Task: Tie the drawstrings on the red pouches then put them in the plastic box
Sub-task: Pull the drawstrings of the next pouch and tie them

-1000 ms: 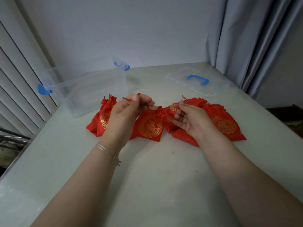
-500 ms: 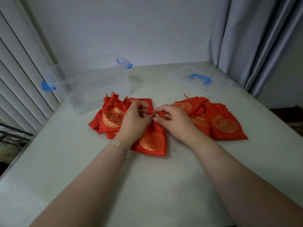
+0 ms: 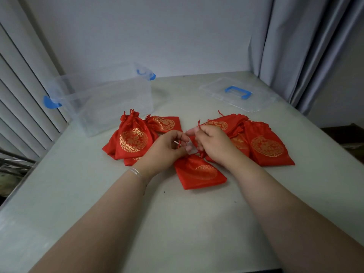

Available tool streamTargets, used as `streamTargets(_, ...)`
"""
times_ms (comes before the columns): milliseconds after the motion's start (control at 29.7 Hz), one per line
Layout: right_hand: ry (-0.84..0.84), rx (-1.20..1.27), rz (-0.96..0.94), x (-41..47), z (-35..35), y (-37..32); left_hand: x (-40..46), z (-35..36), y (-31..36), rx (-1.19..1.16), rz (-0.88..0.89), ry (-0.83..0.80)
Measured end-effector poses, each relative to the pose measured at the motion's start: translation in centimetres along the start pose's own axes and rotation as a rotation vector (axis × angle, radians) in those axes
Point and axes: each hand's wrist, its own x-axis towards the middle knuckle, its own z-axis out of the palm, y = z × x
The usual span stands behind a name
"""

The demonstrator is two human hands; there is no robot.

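A red pouch (image 3: 199, 172) with a gold emblem lies on the table just in front of my hands. My left hand (image 3: 165, 150) pinches one red drawstring end, and my right hand (image 3: 212, 142) pinches the other, whose tip (image 3: 199, 123) sticks up above my fingers. A group of red pouches (image 3: 134, 138) lies to the left, near the clear plastic box (image 3: 106, 103), which stands open with blue latches. Another group of red pouches (image 3: 266, 144) lies to the right, partly behind my right hand.
The clear box lid (image 3: 236, 95) with a blue handle lies at the back right of the pale table (image 3: 177, 223). White blinds run along the left side, grey curtains hang at the right, and a wall closes off the back.
The pouch has slid nearer to me while both hands stay at its neck. My hands have drawn slightly apart, each with a string end pinched.
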Motion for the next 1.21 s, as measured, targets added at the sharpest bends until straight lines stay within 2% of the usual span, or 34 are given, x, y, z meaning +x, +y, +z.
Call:
streamTargets(101, 0.037, 0.091, -0.032, -0.3, -0.5, -0.6, 0.1, 0.1, 0.0, 0.105, 0.014, -0.005)
streamTargets(202, 0.095, 0.020, -0.222, -1.0, -0.7, -1.3, 0.1, 0.4, -0.1, 0.241, 0.053, -0.011)
streamTargets(303, 0.038, 0.080, -0.312, -1.4, -0.5, -1.7, 0.0, 0.8, -0.1, 0.339, 0.106, 0.003)
streamTargets(370, -0.036, 0.109, -0.257, -1.4, -0.4, -1.8, -0.1, 0.9, 0.0, 0.398, 0.140, 0.015)
streamTargets(437, -0.096, 0.070, -0.099, -1.3, -0.6, -1.6, -0.2, 0.8, 0.0, 0.402, 0.145, 0.025)
streamTargets(504, -0.141, -0.044, -0.003, -1.0, -0.8, -1.1, -0.3, 0.6, 0.2, 0.341, 0.111, 0.023)
streamTargets(639, -0.190, -0.250, -0.082, -0.5, -1.1, -0.1, -0.4, 0.4, 0.5, 0.206, 0.057, 0.017)
streamTargets(841, -0.093, -0.365, -0.104, -0.6, -1.5, -0.2, -0.6, 0.2, 1.1, -0.114, -0.026, 0.035)
streamTargets(1042, -0.009, -0.360, -0.125, -0.9, -2.1, -0.9, -0.4, -0.7, 0.5, -0.211, -0.172, 0.055)
streamTargets(1210, -0.021, -0.351, -0.107, -1.3, -2.6, -1.4, -0.5, -0.9, 0.8, -0.328, -0.262, 0.108)
